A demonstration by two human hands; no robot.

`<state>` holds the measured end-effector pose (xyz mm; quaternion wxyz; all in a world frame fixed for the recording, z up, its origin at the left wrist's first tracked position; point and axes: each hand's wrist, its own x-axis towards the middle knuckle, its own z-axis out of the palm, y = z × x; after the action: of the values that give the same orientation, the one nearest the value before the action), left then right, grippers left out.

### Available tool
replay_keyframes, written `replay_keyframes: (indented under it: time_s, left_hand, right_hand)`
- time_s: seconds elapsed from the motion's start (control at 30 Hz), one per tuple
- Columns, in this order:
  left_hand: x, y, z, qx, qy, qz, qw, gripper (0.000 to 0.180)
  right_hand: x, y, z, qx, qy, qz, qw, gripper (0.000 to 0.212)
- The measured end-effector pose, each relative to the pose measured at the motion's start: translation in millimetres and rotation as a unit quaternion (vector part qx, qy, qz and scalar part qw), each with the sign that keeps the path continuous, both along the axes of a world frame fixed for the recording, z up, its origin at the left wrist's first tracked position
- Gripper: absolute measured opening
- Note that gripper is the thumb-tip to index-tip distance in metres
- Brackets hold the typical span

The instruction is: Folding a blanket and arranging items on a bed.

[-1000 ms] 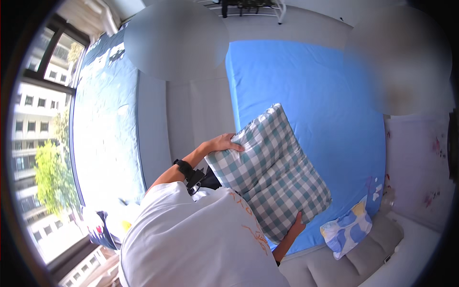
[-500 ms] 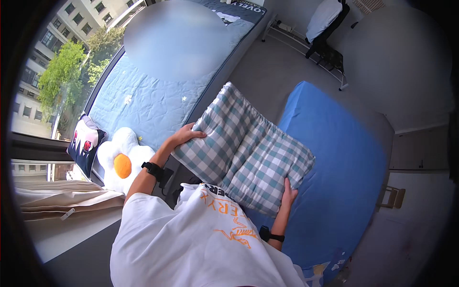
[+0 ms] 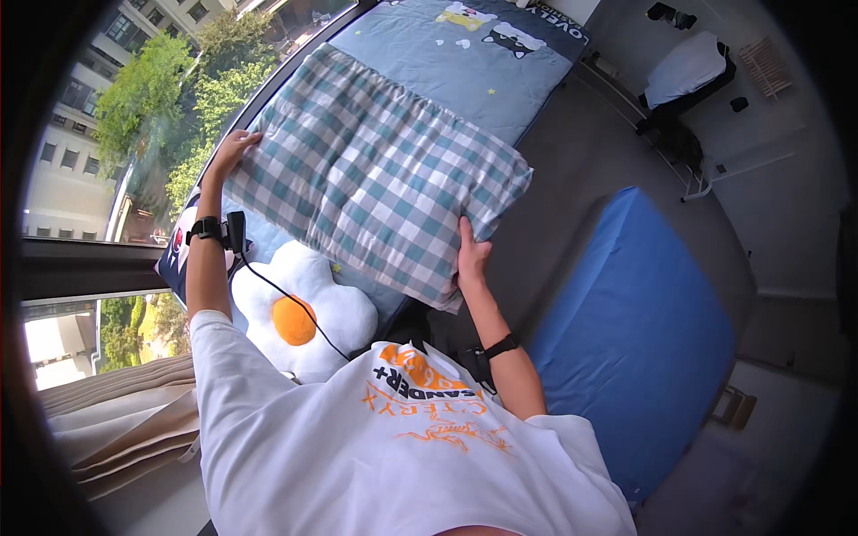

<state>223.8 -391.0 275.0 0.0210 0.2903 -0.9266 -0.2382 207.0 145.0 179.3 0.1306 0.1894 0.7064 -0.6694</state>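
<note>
I see the grey-blue quilted bed [image 3: 500,67] beneath the green-and-white checked fabric pillow [image 3: 380,170] — gripped at opposite edges by my left hand [image 3: 234,150] and right hand [image 3: 471,255] — above a white fried-egg plush cushion [image 3: 299,308].

Bright daylight floods in from the window [image 3: 134,116] beyond the left hand [image 3: 234,147], the picture sharp centrally, with fisheye bending and dark vignetting at the rim.

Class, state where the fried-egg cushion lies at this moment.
In the head view, the fried-egg cushion lies left of centre on the grey-blue bed, just below the checked pillow and beside the person's left forearm.
</note>
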Motion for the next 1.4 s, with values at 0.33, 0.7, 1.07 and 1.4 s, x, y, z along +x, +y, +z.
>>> replay_keyframes:
  time_s: [0.33,0.7,1.07,1.4]
  left_hand:
    - [26,339,-36,-0.175,-0.069,-0.181,0.965,0.061]
    - [12,517,-1,-0.186,0.029,-0.438,0.879,0.070]
    - [19,565,-45,-0.416,-0.412,-0.600,0.545,0.039]
    - [36,916,-136,-0.008,-0.323,-0.773,0.546,0.024]
  right_hand:
    - [20,137,48,-0.038,-0.146,0.207,0.967,0.016]
    - [261,403,-9,0.083,-0.275,-0.216,0.933,0.012]
    - [544,414,-57,-0.027,-0.283,-0.468,0.837,0.015]
    - [663,350,-98,-0.174,-0.261,-0.639,0.703,0.016]
